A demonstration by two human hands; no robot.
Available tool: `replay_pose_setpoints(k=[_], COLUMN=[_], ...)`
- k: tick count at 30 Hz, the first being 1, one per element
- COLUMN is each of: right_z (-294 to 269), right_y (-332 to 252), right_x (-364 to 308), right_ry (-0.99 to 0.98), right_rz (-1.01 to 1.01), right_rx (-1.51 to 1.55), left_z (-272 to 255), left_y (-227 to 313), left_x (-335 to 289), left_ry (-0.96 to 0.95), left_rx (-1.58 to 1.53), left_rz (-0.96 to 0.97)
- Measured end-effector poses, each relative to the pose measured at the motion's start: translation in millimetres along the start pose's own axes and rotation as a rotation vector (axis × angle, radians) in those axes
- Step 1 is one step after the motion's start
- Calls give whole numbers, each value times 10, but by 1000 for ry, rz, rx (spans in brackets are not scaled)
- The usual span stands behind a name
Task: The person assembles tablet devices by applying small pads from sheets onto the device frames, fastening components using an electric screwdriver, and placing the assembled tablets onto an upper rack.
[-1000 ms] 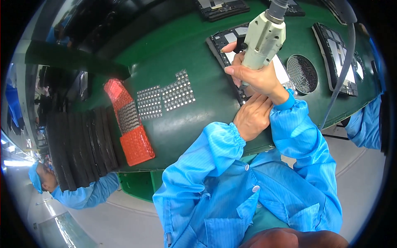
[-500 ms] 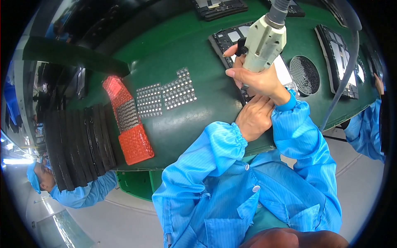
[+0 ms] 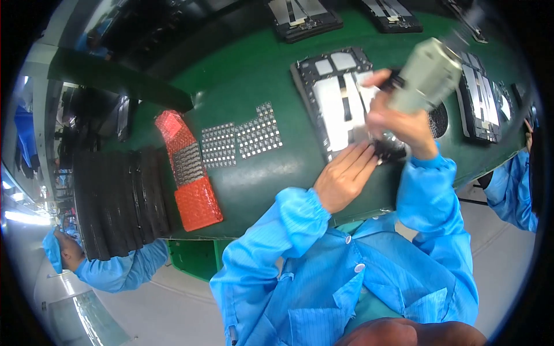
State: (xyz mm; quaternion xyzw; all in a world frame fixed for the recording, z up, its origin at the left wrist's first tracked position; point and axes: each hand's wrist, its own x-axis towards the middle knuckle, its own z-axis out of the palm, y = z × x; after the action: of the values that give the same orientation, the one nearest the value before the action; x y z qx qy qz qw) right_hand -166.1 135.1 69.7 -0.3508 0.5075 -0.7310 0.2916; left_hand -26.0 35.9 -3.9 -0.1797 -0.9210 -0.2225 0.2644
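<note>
Tool (image 3: 428, 78), boxy, pale green, blurred, in grip of right hand (image 3: 402, 122); left hand (image 3: 341, 177) flat at white-panelled device (image 3: 333, 112).

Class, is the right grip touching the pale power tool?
Touching: head view shows the right grip wrapped around the lower part of the pale power tool.

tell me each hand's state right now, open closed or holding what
Left hand: open, laid at the near edge of the black-framed device.
Right hand: closed, holding the pale handheld tool.
</note>
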Motion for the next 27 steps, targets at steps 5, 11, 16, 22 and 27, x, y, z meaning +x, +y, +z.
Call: replay_pose_setpoints(k=[5, 11, 16, 22, 27], right_z=[-457, -542, -465, -235, -104], right_y=[-33, 148, 118, -15, 80], right_x=[-470, -422, -363, -146, -195], right_ry=[-260, -731, -802, -736, -217], right_rz=[21, 10, -56, -152, 152], right_rx=[94, 99, 247, 278, 96], left_z=[-465, -534, -471, -854, -1321], left_y=[101, 307, 313, 40, -514], left_x=[-542, -645, -586, -364, -188], left_ry=[-32, -173, 342, 987, 1027], left_rx=[-27, 225, -267, -1353, -1301], left_rz=[-172, -903, -1001, -1088, -879])
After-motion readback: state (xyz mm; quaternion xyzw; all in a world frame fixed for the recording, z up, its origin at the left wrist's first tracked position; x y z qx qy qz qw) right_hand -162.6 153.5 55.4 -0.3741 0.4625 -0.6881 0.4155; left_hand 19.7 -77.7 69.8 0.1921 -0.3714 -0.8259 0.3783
